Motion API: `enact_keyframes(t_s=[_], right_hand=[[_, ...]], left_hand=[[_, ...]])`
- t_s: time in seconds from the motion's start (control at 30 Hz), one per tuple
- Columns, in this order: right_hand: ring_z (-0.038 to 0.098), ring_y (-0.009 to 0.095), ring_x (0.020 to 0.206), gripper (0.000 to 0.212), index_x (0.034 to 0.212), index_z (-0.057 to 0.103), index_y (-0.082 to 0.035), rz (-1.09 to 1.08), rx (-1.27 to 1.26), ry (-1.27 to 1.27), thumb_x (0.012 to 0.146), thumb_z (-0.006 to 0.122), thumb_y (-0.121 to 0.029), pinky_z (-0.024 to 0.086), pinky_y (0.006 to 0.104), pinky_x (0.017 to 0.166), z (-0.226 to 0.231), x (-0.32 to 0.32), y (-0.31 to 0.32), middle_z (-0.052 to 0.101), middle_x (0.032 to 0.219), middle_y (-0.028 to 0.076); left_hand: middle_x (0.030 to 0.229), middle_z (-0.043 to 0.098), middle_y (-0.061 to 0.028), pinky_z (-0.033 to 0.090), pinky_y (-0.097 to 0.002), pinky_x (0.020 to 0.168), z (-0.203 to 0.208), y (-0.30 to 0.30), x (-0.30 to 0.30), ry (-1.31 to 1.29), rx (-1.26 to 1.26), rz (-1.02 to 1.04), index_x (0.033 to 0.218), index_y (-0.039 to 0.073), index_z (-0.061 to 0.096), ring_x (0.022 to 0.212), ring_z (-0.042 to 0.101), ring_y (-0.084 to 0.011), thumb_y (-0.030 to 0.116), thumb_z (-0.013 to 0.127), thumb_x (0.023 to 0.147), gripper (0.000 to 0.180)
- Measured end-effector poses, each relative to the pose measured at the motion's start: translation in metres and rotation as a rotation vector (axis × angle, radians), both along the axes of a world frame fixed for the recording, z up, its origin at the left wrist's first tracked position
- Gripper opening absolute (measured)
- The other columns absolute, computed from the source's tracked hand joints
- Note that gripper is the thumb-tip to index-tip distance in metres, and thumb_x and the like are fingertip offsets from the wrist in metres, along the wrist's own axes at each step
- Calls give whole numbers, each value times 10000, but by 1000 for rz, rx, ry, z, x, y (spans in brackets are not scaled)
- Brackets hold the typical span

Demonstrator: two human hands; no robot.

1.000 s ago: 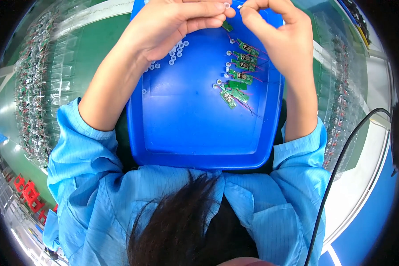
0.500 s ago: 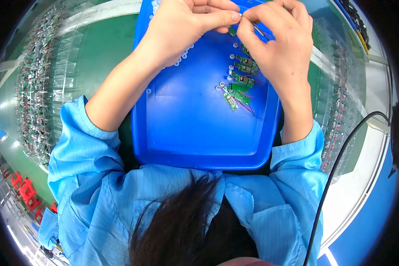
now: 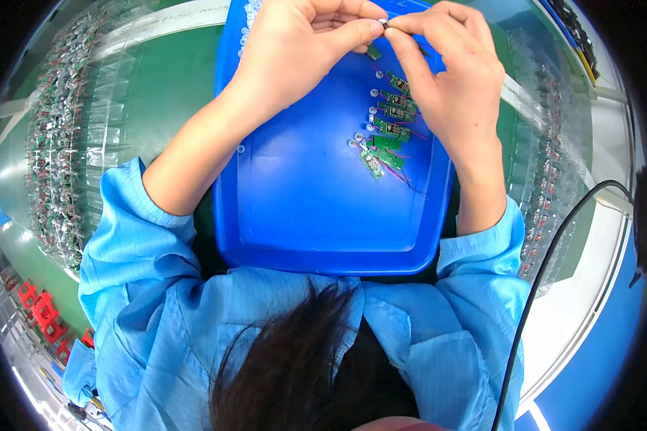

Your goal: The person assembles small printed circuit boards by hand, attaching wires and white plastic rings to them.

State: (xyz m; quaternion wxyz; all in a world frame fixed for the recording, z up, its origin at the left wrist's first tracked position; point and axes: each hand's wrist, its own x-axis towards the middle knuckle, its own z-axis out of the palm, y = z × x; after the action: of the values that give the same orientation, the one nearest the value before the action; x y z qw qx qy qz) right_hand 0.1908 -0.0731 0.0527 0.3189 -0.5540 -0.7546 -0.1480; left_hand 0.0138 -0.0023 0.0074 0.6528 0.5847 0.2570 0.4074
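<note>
Over the far end of a blue plastic tray (image 3: 331,264), my hands meet fingertip to fingertip. My left hand (image 3: 284,61) pinches a tiny part between thumb and forefinger; its kind is hidden by the fingers. In a pinch of its own, my right hand (image 3: 464,82) holds a thin dark rod (image 3: 423,51), mostly covered by the fingers. Below the right hand, several small green circuit boards (image 3: 392,129) with thin wires and small round white-and-metal pieces (image 3: 374,93) lie in a column in the tray.
Small white round parts (image 3: 248,21) lie along the tray's far left side, partly behind my left hand. Clear bags with wired boards (image 3: 57,144) line the green table at left; similar bags (image 3: 543,179) are at right. A black cable (image 3: 532,287) curves past my right arm. Red stools (image 3: 44,309) stand beyond.
Both hands have shifted slightly left, still pinched together. The dark rod shows less behind my right fingers. My left wrist now covers more of the white parts.
</note>
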Motion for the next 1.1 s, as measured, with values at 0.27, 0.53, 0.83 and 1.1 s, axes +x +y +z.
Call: enact_keyframes(t_s=[0.27,0.53,0.83,1.1], right_hand=[[719,201,912,132,943,783,-46,46,-36,299,860,826,-139,555,299,830,-16,10,5,756,945,97],[671,124,808,104,951,752,28,143,-470,884,869,774,-32,532,283,739,-1,2,2,735,845,77],[679,189,817,99,892,722,12,53,-283,454,821,774,-33,524,313,746,21,-24,-6,709,826,94],[655,204,946,79,841,695,-23,192,-589,188,838,747,-83,490,323,915,21,41,-2,701,952,55]], left_hand=[[1030,743,-66,559,-229,833,7,4,-4,-36,-149,-83,1127,-44,721,899,685,-99,15,697,970,169],[972,769,-84,548,-270,829,-10,23,-17,10,69,-118,1083,18,775,874,698,-131,140,730,949,186],[876,598,20,470,-209,736,-16,17,-4,-221,415,-219,1083,28,653,826,560,-52,178,613,1046,159],[951,648,-106,535,-348,813,34,27,-39,814,699,61,1057,27,675,889,652,-245,114,797,830,272]])
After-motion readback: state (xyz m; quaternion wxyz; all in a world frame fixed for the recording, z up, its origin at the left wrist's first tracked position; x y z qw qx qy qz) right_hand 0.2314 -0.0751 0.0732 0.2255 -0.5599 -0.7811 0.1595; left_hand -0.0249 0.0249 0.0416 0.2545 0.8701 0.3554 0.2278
